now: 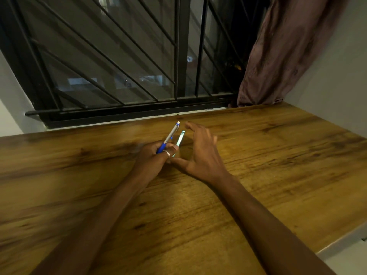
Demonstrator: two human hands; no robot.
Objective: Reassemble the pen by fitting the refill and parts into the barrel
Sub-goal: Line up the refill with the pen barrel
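Observation:
My left hand (154, 155), with a ring on one finger, is closed around the blue grip of a pen (171, 134). The pen's silver upper half and white push button point up and away toward the window. Beside it a pale green, translucent pen part (179, 140) lies slanted, its lower end hidden behind my left fingers; whether my hand holds it or it rests on the table I cannot tell. My right hand (198, 151) hovers just right of both, fingers spread and curved, thumb near my left knuckles, holding nothing.
A wooden table (258, 155) runs to the wall. Behind it is a window with black metal bars (178, 56). A brown curtain (282, 52) hangs at the back right. The table's right edge (337, 243) drops off at the lower right.

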